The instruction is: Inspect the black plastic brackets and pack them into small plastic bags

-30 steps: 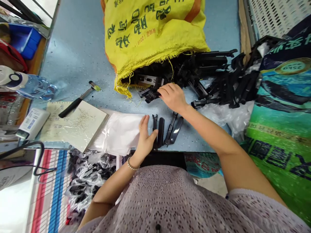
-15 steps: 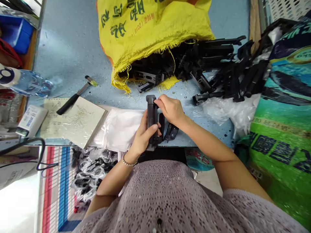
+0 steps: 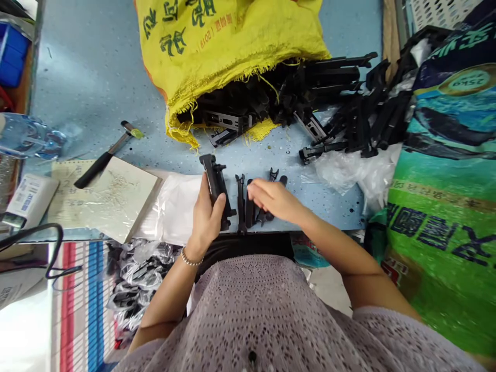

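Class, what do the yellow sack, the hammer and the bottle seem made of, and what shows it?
Yellow sack: matt woven plastic, probably; its edge frays into threads.
Hammer's shaft: likely metal, given its silvery shine; the dull black grip could be rubber or plastic.
Bottle: glossy, see-through, probably plastic.

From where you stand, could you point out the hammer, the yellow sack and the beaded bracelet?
Hammer point(image 3: 94, 169): head view, on its black handle.
Yellow sack point(image 3: 236, 44): head view, on its side near the open mouth.
Beaded bracelet point(image 3: 190, 262): head view, on its beads.

Speckled pale-blue tabletop point(image 3: 89, 67), wooden edging point(image 3: 24, 95)
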